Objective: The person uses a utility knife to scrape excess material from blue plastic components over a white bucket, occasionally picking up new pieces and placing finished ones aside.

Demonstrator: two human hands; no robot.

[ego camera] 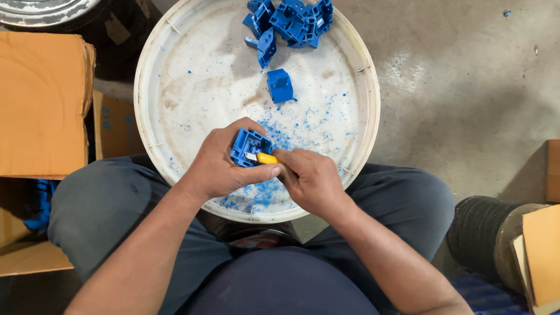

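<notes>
My left hand [219, 166] grips a small blue plastic part [248, 144] over the near edge of a round white tray [149, 70]. My right hand [309, 178] holds a yellow-handled knife [267, 158], and its short blade touches the part's lower edge. Blue shavings [274, 134] lie scattered on the tray under and around my hands. One loose blue part [280, 86] rests near the tray's middle. A pile of several more blue parts [291, 20] sits at the tray's far rim.
A cardboard box [41, 99] stands to the left, with blue parts [41, 201] showing under it. Concrete floor [466, 87] lies to the right. A black ribbed hose [484, 239] and more cardboard [542, 251] are at the lower right. My knees flank the tray.
</notes>
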